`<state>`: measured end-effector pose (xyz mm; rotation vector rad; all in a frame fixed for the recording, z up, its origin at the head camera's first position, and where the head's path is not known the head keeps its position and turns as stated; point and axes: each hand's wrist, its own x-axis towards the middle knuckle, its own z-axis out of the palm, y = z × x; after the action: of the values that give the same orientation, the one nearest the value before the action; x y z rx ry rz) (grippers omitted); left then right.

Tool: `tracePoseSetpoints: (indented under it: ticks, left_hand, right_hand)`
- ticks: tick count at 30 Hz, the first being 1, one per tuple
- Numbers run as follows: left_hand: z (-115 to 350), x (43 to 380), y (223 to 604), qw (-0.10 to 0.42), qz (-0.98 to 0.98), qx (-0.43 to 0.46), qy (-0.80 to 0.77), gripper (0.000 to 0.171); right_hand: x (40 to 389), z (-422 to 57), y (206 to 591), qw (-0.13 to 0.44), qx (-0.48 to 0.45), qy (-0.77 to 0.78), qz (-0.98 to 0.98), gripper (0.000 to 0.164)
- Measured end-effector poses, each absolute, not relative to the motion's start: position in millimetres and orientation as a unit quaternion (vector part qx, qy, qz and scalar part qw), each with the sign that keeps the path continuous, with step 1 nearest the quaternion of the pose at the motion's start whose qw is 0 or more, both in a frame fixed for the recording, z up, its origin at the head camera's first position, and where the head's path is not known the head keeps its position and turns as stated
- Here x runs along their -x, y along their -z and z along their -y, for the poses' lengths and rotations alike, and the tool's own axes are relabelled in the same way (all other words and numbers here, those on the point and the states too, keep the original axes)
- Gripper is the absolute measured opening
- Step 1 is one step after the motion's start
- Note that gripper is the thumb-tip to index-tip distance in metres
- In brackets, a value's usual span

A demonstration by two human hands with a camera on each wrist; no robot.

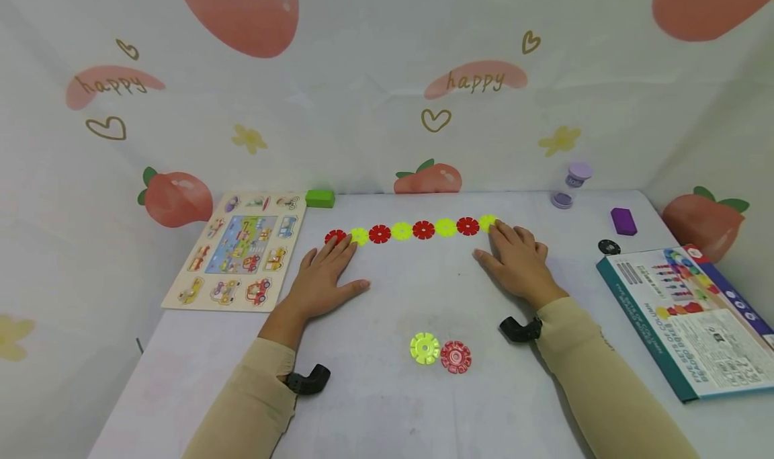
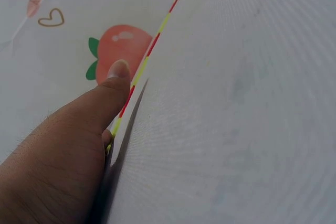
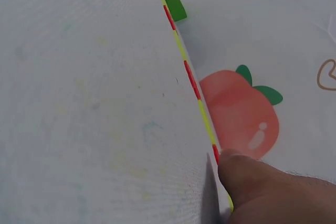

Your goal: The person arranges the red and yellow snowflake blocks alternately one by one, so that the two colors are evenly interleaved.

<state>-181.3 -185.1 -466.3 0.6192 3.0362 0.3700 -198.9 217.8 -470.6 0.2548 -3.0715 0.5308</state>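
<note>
A row of flat flower-shaped discs, red and yellow by turns, runs across the back of the table, with a red disc (image 1: 423, 230) near its middle. My left hand (image 1: 323, 284) lies with straight fingers, its fingertips on the red and yellow discs at the row's left end. At the other end, the fingertips of my right hand (image 1: 517, 261) touch the last yellow disc (image 1: 487, 223). Nearer to me lie a loose yellow disc (image 1: 424, 348) and a loose red disc (image 1: 455, 357), side by side. Both wrist views show the row edge-on past my left thumb (image 2: 118, 77) and right thumb (image 3: 236, 171).
A wooden picture puzzle board (image 1: 290, 271) lies at the left, a green block (image 1: 320, 198) behind it. Along the right stand a purple sand timer (image 1: 570, 187), a purple block (image 1: 623, 221), a small black disc (image 1: 609, 246) and a large flat box (image 1: 695, 318).
</note>
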Motion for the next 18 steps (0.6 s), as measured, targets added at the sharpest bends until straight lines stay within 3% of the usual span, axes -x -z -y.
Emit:
tracePoseSetpoints:
  ticks: [11, 15, 18]
  left_hand:
    - [184, 182, 469, 0.011, -0.972, -0.201, -0.119, 0.094]
    - [185, 182, 469, 0.013, -0.972, -0.201, -0.118, 0.094]
    - [185, 182, 468, 0.014, -0.972, -0.200, -0.119, 0.094]
  right_hand:
    - [196, -219, 469, 0.023, -0.076, -0.211, 0.974, 0.083]
    - [185, -217, 459, 0.036, -0.075, -0.345, 0.935, 0.073]
    - [167, -214, 444, 0.002, -0.095, -0.492, 0.865, 0.061]
